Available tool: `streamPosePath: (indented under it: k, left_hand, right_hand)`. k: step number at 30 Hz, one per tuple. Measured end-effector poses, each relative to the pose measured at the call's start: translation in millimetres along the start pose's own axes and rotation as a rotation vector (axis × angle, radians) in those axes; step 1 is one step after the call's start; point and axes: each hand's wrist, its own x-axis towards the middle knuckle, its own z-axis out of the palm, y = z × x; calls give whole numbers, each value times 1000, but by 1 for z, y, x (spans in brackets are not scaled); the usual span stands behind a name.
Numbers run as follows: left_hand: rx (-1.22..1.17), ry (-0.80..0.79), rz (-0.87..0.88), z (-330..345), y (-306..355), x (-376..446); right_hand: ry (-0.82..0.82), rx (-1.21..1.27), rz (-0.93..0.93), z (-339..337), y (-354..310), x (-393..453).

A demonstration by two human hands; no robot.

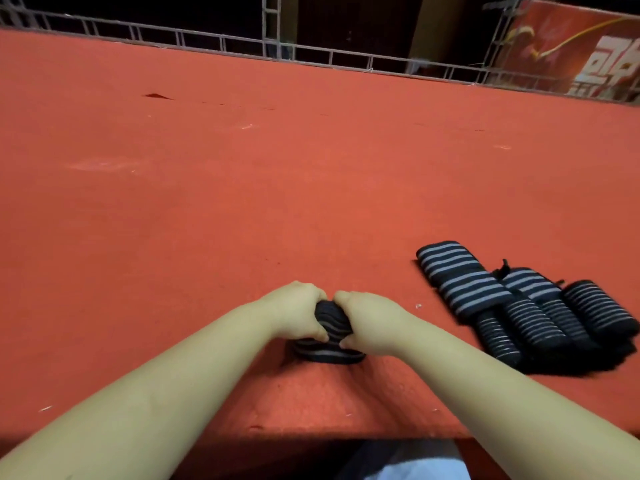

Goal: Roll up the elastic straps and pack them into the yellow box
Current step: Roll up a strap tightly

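- A black, grey-striped elastic strap (329, 332) is gripped at the near table edge by the left hand (298, 311) and right hand (369, 322), fingers curled tight, apparently to keep the roll firm.
- Rolled straps (519, 306) are grouped at right, seemingly for packing.
- No yellow box is seen on the red table (242, 185).

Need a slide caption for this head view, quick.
Both hands, left and right, roll a striped elastic strap on red felt beside the waiting pile.
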Motion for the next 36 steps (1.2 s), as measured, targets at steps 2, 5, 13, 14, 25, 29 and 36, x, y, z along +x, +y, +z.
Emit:
streamPosePath:
  k: [2,5,13,14,25,29,36]
  left_hand:
    - [20,9,-1,0,1,0]
    - [71,0,6,1,4,-3]
    - [117,32,60,-7,-4,-7]
    - [124,59,57,-11,-8,-3]
    - [193,119,55,-72,-79,95]
    - [207,63,68,-97,-77,110]
    - [114,-20,52,-195,-20,111]
  right_hand:
    - [24,11,2,2,0,-2]
    - [45,33,17,5,-3,-6]
    - [48,62,-5,-5,0,-1]
    - [69,55,-4,-8,1,6]
    - [37,-178,17,-56,23,137]
    - [-12,-198,22,-86,33,151]
    - [-41,-56,104,-188,59,122]
